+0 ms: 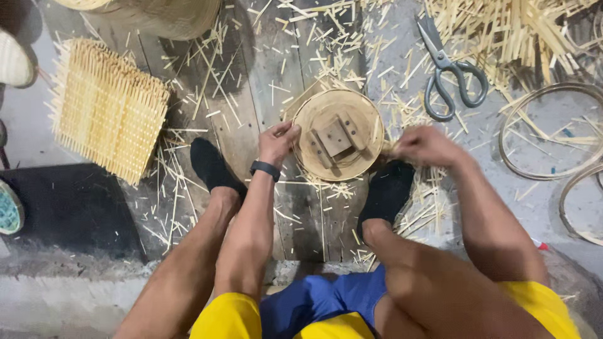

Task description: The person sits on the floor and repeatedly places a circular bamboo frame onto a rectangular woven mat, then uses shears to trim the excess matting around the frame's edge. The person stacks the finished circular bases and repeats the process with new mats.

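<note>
Bamboo makes up the round basket frame (338, 134), which sits on the floor planks (251, 94) between the two black-socked feet, wooden block inside. The left hand (278, 142) pinches its rim at nine o'clock, fingers closed on it. The right hand (427, 145) at three o'clock is curled around a thin strip; holding the rim firmly while drawing that strip snug would likely serve best.

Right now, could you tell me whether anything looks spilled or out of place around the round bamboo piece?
Bamboo offcuts lie strewn over the floor around the round bamboo frame, and scissors lie open among them.
</note>
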